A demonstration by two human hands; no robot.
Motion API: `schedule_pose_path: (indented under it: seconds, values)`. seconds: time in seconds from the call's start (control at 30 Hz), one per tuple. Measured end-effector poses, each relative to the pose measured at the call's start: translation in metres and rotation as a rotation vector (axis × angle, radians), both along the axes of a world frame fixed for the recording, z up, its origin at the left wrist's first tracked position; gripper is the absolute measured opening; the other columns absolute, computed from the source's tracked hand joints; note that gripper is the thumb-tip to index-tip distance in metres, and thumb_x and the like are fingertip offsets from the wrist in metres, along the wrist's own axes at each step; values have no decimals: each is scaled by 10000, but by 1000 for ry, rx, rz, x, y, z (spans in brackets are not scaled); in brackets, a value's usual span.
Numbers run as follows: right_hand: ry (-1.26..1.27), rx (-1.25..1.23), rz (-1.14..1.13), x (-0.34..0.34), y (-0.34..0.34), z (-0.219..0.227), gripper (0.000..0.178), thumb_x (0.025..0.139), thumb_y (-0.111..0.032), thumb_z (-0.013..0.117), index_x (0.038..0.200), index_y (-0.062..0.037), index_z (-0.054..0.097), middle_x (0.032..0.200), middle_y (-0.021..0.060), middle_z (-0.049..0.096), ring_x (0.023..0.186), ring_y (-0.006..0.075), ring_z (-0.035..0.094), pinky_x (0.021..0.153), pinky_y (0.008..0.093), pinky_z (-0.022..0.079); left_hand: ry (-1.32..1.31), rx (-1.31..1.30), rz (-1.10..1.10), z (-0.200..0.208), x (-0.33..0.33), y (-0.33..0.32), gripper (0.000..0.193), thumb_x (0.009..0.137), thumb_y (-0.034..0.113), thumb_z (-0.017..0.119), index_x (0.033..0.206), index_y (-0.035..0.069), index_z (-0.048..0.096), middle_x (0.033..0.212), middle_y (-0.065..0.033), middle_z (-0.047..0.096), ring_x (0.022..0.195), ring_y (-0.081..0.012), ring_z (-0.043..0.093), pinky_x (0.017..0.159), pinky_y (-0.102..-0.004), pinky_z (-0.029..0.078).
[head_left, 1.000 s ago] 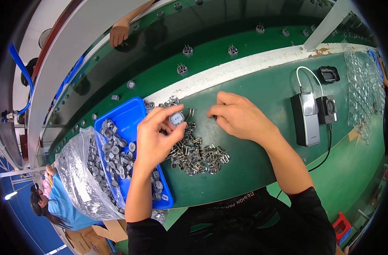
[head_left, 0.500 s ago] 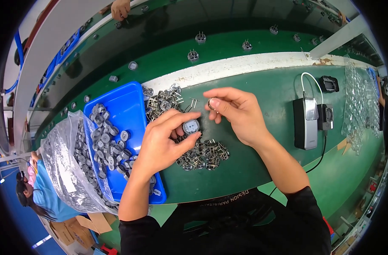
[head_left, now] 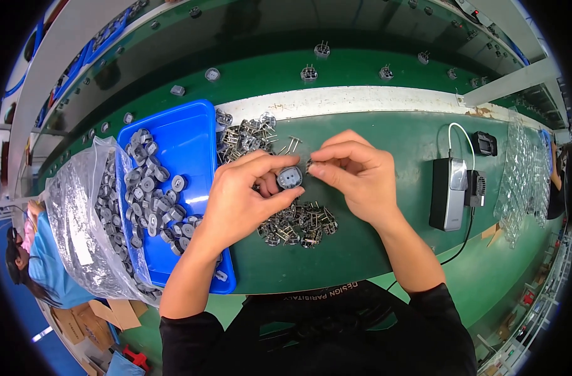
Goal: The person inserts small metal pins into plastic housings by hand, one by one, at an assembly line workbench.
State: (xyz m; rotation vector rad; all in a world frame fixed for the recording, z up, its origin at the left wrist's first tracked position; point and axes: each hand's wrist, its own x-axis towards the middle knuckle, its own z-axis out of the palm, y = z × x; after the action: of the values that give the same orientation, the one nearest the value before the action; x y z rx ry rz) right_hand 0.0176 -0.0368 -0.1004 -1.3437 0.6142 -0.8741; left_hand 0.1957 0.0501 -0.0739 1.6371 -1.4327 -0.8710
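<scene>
Between the thumb and fingers of my left hand [head_left: 239, 194] is a round grey plastic housing [head_left: 290, 178], its holed face turned up. My right hand [head_left: 361, 178] is closed in a pinch on a small metal part [head_left: 309, 167], mostly covered by the fingertips. A narrow gap separates that part from the housing. Below the hands lies a heap of small parts with metal pins [head_left: 298, 225]. Beyond my left hand a second heap of pinned parts [head_left: 245, 139] rests against the blue tray [head_left: 201, 135], which holds many loose grey housings [head_left: 149, 184].
A clear plastic bag of grey housings [head_left: 79, 219] overlaps the tray's left side. At the right stand a black-and-silver device [head_left: 449, 194] with a white cable and a black adapter [head_left: 475, 188]. Across the white ledge [head_left: 386, 100], a green conveyor [head_left: 267, 75] carries spaced parts. Another person [head_left: 51, 263] is at far left.
My right hand has turned slightly, its pinched part now lower and nearer the housing's level. The housing is tilted more toward the right hand. Another person's hand at the upper left has left the view.
</scene>
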Motion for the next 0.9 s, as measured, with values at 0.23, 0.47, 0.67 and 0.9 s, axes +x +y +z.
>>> schedule_pose_path:
  seconds: [0.23, 0.47, 0.67, 0.9]
  values:
    - [176, -254, 11, 2, 9, 3, 133, 775, 15, 760, 895, -38, 738, 916, 41, 644, 711, 105, 610, 585, 234, 478, -16, -42, -39, -4, -6, 0, 389, 707, 22, 799, 1084, 8, 707, 744, -42, 575, 600, -103, 541, 569, -251, 472]
    - [193, -399, 32, 3, 9, -4, 186, 770, 49, 757, 938, -32, 745, 931, 45, 617, 736, 109, 597, 608, 238, 483, 112, 16, -75, -6, -1, 0, 374, 733, 25, 801, 1095, 5, 709, 791, -45, 597, 647, -88, 563, 592, -249, 484]
    - [238, -526, -14, 2, -14, -11, 247, 821, 13, 663, 1043, -75, 723, 930, 47, 619, 804, 198, 611, 656, 311, 494, 320, 64, 4, 7, 25, -21, 264, 872, 34, 709, 1134, 9, 708, 958, -62, 591, 709, -100, 603, 659, -232, 501]
    - [498, -926, -8, 6, -21, -29, 284, 786, -25, 663, 1055, -96, 721, 1106, 30, 604, 963, 237, 521, 829, 364, 443, -429, 5, 122, -3, 67, -127, 239, 837, 134, 700, 1035, 1, 725, 827, -141, 716, 734, -177, 669, 699, -303, 516]
